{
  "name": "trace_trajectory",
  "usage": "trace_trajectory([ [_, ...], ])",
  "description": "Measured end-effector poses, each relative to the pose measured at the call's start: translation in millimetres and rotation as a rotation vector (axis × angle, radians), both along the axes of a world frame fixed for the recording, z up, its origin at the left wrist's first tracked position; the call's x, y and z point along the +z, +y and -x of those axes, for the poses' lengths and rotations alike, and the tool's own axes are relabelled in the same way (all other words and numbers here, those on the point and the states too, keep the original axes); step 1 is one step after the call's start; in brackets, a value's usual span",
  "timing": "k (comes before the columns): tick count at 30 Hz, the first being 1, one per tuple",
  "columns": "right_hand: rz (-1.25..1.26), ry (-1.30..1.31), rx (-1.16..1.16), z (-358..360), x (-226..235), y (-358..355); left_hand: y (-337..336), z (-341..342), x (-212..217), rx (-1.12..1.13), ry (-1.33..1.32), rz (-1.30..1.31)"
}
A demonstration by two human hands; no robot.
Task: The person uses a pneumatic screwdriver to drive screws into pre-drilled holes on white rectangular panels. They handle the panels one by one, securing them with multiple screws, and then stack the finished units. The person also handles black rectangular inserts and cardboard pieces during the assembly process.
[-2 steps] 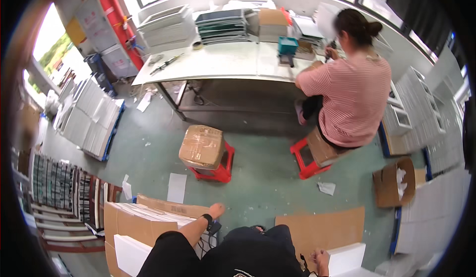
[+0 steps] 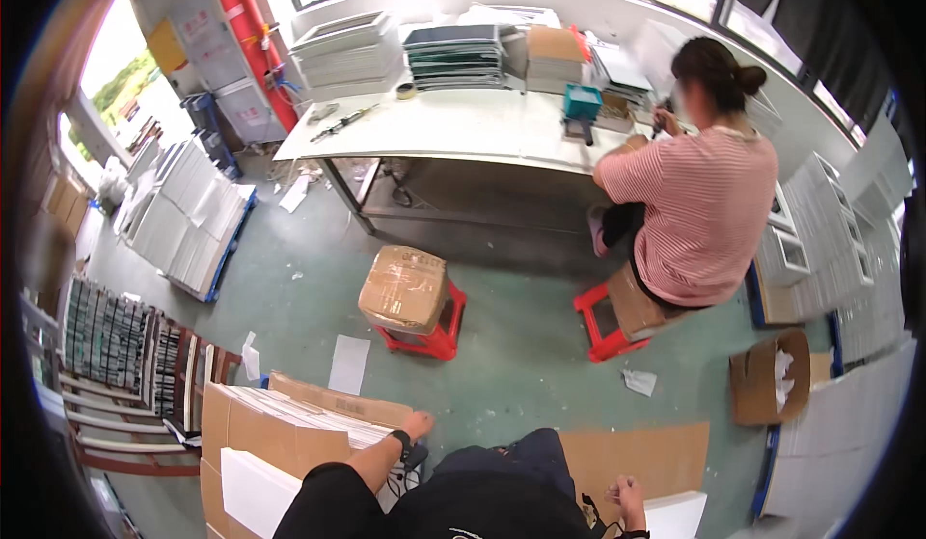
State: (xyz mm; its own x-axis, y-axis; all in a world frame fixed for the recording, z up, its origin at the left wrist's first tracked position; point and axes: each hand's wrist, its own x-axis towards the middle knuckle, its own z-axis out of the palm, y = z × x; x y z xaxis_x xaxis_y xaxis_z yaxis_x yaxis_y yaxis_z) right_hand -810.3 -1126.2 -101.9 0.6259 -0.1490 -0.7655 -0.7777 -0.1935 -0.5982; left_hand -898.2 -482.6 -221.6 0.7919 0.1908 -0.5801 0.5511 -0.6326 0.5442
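Down at the bottom of the head view, the person's left hand (image 2: 417,426) is reaching out flat, fingers close together, to the right edge of an open cardboard box (image 2: 253,433); the hand is holding nothing and is just touching or nearly touching the stack of white sheets (image 2: 307,417) inside the box; the right hand (image 2: 626,494) is sitting low by the person's knee, fingers curled together, and I cannot tell if it is gripping anything; a white flat piece (image 2: 681,514) is lying just beside it, on a brown cardboard sheet (image 2: 644,458) on the green floor (image 2: 502,346).

The white sheets are looking thin, light and bendy; I think they are best picked up by the edge of the stack, with the hand flat under them so they are not flopping or sliding apart.

Farther off, a small box (image 2: 405,290) is sitting on a red stool (image 2: 436,332); another person in a striped pink shirt (image 2: 704,211) is sitting at the right end of a long white table (image 2: 453,129), working with their hands; stacks of flat things are piled along the table's far edge.
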Motion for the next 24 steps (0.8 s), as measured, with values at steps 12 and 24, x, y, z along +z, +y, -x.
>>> trace_trajectory([
  [12, -0.113, -0.026, 0.445, -254, -2, 142, 82, -114, 56, 0.342, -0.179, -0.025],
  [24, -0.152, -0.056, 0.613, -464, 59, 247, 197, -469, 267, 0.149, -0.350, -0.235],
])
